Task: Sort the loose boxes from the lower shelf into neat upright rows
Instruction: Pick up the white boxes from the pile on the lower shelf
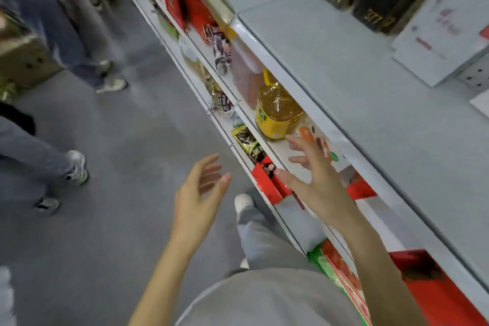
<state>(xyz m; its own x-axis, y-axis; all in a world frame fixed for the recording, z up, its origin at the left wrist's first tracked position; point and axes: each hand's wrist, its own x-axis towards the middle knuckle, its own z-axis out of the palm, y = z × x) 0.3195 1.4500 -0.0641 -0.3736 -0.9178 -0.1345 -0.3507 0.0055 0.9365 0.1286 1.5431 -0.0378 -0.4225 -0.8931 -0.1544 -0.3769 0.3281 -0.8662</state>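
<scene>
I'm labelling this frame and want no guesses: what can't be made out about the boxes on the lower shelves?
1. Head view: the depth of the lower shelves is hidden under the top shelf; only front edges of goods show.
2. The red box is partly covered by the right hand; upright or tilted is unclear.
3. The large red box is cut off by the bottom edge.
4. Print on the dark packet is blurred.

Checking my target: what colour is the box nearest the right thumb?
Red: the red rectangular box, clearest in head view.
</scene>
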